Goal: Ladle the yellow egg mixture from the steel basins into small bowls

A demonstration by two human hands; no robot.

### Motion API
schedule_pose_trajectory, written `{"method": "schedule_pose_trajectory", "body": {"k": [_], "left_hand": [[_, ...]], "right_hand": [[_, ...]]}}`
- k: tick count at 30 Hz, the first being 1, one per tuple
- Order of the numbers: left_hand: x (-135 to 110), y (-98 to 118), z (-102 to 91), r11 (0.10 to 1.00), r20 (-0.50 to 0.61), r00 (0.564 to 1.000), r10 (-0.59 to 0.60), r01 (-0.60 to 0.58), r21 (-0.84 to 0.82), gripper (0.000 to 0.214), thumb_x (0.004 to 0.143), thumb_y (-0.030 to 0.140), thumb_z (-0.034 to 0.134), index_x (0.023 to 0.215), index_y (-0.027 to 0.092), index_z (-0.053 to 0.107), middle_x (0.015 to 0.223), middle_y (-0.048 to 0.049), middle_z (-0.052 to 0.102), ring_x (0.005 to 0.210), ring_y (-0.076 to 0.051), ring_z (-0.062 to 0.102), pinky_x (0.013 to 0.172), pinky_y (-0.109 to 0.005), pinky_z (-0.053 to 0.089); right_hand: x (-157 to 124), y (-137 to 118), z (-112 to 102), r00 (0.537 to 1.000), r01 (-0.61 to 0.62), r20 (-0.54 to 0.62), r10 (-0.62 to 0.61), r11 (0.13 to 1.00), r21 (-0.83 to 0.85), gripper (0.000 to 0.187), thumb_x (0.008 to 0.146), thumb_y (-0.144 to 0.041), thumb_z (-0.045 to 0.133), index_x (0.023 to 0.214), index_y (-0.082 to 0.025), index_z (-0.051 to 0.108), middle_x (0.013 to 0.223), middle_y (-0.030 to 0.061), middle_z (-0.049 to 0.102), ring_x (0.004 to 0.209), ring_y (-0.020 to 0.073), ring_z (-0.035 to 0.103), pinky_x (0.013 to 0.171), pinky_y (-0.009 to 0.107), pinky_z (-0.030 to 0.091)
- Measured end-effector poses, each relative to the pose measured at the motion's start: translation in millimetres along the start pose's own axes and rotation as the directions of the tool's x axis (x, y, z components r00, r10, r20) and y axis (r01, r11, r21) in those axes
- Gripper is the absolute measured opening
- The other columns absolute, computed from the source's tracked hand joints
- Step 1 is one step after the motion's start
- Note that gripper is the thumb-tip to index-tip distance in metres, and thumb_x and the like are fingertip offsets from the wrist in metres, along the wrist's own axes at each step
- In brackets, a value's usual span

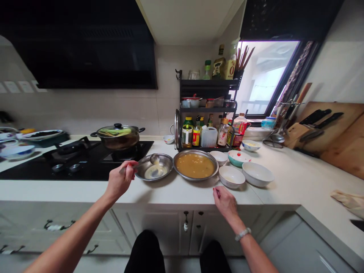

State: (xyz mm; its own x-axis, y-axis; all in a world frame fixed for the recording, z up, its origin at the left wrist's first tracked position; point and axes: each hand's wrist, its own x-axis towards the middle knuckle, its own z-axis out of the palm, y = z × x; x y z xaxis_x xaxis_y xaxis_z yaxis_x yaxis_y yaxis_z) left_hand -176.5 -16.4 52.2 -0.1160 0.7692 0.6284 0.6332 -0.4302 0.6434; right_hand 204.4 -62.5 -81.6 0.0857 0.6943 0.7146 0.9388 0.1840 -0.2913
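Observation:
My left hand (121, 180) is closed around the handle of a metal spoon (154, 159). The spoon's bowl is over a shallow steel basin (168, 175), where a little pale, creamy liquid lies on the bottom. Beside it on the right, a wider steel basin (174, 168) is filled with brownish liquid with pale bits afloat. My right hand (226, 203) is curled into a fist at the counter's front edge, close to a small white bowl (231, 182). Nothing shows in its fingers, though the palm side is hidden.
A lidded pot (119, 142) with greens inside stands on the black stove (85, 167). Several other bowls, including a larger white bowl (258, 176), sit to the right. Behind them rises a black rack (209, 110) of bottles. A knife block (298, 132) stands at far right.

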Motion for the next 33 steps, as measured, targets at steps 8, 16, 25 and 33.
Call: {"method": "schedule_pose_trajectory", "body": {"k": [8, 16, 25, 33], "left_hand": [[-4, 8, 5.5, 0.994, -0.017, 0.994, 0.111, -0.111, 0.015, 0.027, 0.081, 0.031, 0.042, 0.088, 0.019, 0.064, 0.058, -0.0013, 0.063, 0.053, -0.016, 0.060, 0.055, -0.023, 0.046], [-6, 51, 47.5, 0.947, 0.082, 0.997, 0.014, 0.013, -0.321, 0.026, 0.083, 0.032, 0.043, 0.087, 0.016, 0.062, 0.056, -0.0016, 0.062, 0.044, -0.013, 0.056, 0.046, -0.023, 0.043], [-14, 53, 85.3, 0.916, 0.263, 0.965, -0.012, 0.116, -0.383, 0.022, 0.078, 0.032, 0.047, 0.080, 0.018, 0.063, 0.052, -0.0008, 0.061, 0.038, -0.013, 0.052, 0.042, -0.024, 0.040], [7, 48, 82.7, 0.690, 0.216, 0.919, -0.330, 0.390, -0.609, 0.020, 0.073, 0.028, 0.047, 0.077, 0.013, 0.058, 0.047, -0.0002, 0.059, 0.037, -0.012, 0.049, 0.038, -0.024, 0.042]], "right_hand": [[0, 0, 0, 1.000, -0.010, 0.001, 0.010, 1.000, -0.007, 0.029, 0.091, -0.026, 0.037, 0.073, -0.018, 0.058, 0.065, 0.0033, 0.060, 0.057, 0.0129, 0.054, 0.056, 0.024, 0.033], [0, -1, 1, 1.000, -0.007, -0.010, 0.007, 1.000, -0.021, 0.031, 0.091, -0.028, 0.036, 0.072, -0.018, 0.058, 0.065, 0.0041, 0.061, 0.056, 0.0131, 0.054, 0.056, 0.024, 0.033], [0, -3, -3, 1.000, 0.012, -0.016, -0.012, 0.999, -0.033, 0.031, 0.091, -0.026, 0.037, 0.068, -0.019, 0.057, 0.063, 0.0031, 0.059, 0.054, 0.0125, 0.052, 0.055, 0.024, 0.031], [0, -4, -3, 1.000, 0.018, -0.009, -0.019, 0.999, -0.031, 0.030, 0.091, -0.025, 0.038, 0.069, -0.019, 0.057, 0.063, 0.0027, 0.059, 0.054, 0.0123, 0.052, 0.055, 0.024, 0.032]]}}
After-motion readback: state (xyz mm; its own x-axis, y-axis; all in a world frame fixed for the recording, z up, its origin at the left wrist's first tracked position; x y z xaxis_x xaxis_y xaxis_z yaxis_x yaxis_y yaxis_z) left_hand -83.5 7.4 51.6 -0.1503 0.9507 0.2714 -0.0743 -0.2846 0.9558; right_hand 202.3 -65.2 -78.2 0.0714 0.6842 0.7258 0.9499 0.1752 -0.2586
